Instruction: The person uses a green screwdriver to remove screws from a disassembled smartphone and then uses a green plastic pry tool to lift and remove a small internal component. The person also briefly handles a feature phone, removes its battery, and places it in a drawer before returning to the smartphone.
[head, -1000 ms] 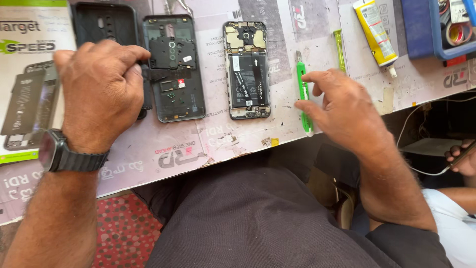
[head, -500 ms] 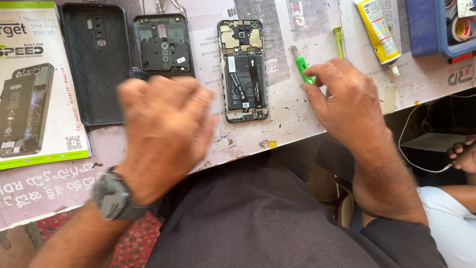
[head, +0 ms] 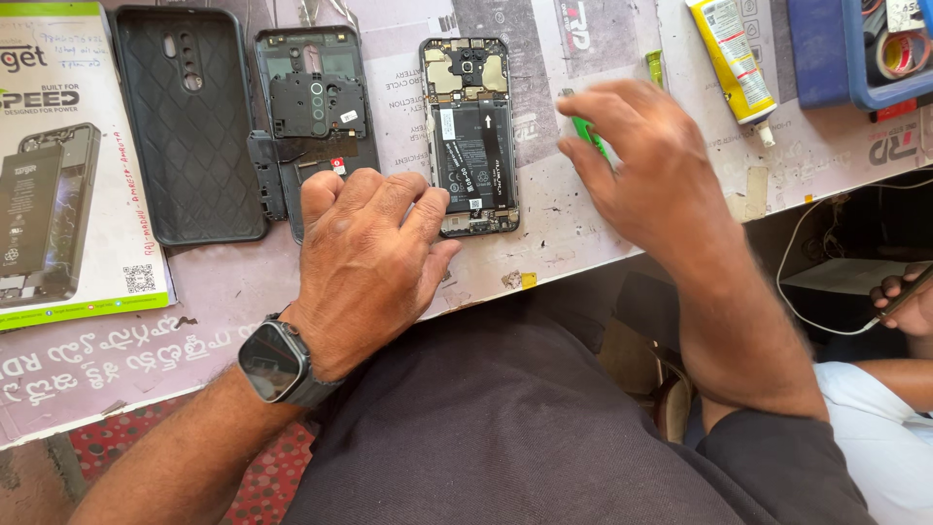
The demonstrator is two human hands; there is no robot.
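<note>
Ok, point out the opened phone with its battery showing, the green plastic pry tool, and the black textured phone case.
Opened phone with battery showing (head: 469,136): head view, on the battery.
Green plastic pry tool (head: 584,129): head view, on its visible tip by the right hand.
Black textured phone case (head: 190,126): head view, on its middle.

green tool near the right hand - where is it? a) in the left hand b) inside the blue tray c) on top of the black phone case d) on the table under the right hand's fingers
d: the green tool lies on the table beneath the fingers of the right hand, right of the opened phone.

Bare forearms, a dark square smartwatch (head: 275,362) on the left wrist, and dark grey clothing (head: 505,428).
</note>
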